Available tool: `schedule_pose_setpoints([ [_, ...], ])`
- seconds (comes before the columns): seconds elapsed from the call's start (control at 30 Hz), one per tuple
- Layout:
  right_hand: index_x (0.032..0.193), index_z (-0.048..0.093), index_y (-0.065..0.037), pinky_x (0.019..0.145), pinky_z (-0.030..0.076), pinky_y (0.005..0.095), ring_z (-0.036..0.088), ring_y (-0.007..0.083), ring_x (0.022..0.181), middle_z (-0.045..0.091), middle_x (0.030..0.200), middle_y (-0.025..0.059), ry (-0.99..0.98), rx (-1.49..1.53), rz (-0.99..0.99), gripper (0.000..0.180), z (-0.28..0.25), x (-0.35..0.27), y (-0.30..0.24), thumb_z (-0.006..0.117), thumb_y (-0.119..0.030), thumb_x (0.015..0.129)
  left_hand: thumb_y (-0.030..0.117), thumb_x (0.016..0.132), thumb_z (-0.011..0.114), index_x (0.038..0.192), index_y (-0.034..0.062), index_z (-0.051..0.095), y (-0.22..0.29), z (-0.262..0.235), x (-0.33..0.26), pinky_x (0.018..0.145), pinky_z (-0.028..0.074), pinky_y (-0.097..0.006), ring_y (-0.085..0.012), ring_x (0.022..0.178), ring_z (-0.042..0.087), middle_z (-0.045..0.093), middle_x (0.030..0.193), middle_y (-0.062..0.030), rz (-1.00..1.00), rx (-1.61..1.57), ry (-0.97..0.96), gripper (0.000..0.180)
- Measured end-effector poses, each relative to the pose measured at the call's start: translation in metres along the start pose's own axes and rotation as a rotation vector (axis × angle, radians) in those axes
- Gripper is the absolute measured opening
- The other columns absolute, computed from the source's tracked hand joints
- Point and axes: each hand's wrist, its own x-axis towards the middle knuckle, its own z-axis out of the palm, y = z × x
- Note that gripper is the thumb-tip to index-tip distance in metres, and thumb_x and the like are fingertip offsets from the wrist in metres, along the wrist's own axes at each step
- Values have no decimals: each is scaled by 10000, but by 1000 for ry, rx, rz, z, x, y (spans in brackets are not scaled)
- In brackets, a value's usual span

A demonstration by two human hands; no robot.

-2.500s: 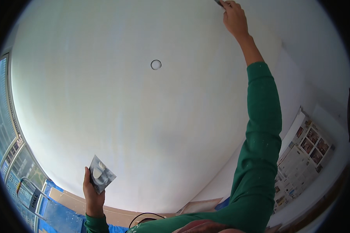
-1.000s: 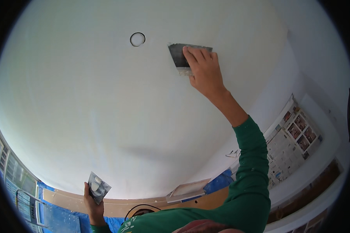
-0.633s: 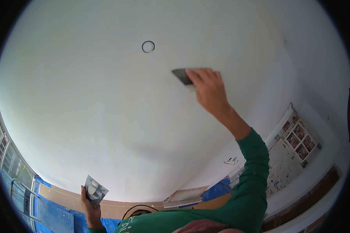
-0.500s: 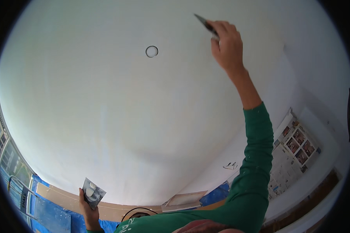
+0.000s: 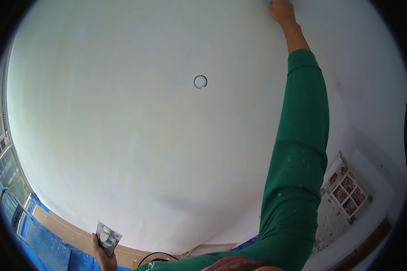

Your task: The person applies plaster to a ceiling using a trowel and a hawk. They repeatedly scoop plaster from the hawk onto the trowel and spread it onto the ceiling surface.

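Observation:
My right arm, in a green sleeve, reaches up across the large pale, smooth surface (image 5: 135, 135). At the top edge my right hand (image 5: 283, 12) is closed. The putty knife it gripped half a second ago is almost wholly cut off by the frame's edge, so its contact with the surface cannot be seen. Low on the left, my left hand (image 5: 105, 259) grips a flat, square grey metal plate (image 5: 113, 240) from below. White filler (image 5: 105, 234) lies in smears on the plate. A round, dark-rimmed cutout (image 5: 200, 81) sits in the pale surface, left of my right arm.
At the far left stand windows (image 5: 11, 174) and a metal ladder (image 5: 17, 216) beside blue sheeting (image 5: 77, 257). Brown board (image 5: 61, 228) runs along the lower edge of the pale surface. On the right, printed sheets with pictures (image 5: 346, 194) cover part of the wall.
My right hand has moved up and slightly right to the top edge, taking the putty knife almost out of view. The view has shifted, and the plate in my left hand appears slightly lower.

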Motion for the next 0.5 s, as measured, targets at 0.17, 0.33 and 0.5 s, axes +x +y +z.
schedule_pose_setpoints([
  [0.17, 1099, 680, -60, 969, 468, 532, 570, 392, 1152, 622, 1179, 183, 11, -38, -9, 285, 7, 20, 23, 461, -76, 917, 426, 1048, 551, 1225, 58, 637, -18, -12, 18, 893, 557, -349, -185, 1020, 691, 700, 1144, -42, 79, -76, -123, 417],
  [0.33, 1107, 703, -60, 953, 488, 531, 577, 381, 1151, 625, 1159, 182, -103, -18, -48, 311, -38, 32, -13, 475, -34, 898, 421, 1053, 545, 1212, 45, 635, -8, 4, 10, 875, 572, -343, -189, 1000, 703, 702, 1133, -51, 63, -89, -93, 417],
  [0.5, 1186, 695, -15, 939, 507, 486, 592, 343, 1147, 635, 1195, 179, -250, -5, -24, 315, -111, -41, -105, 539, -52, 915, 421, 1059, 531, 1221, 51, 633, -3, 13, 16, 870, 574, -338, -180, 1005, 705, 700, 1127, -50, 6, -33, -178, 417],
])
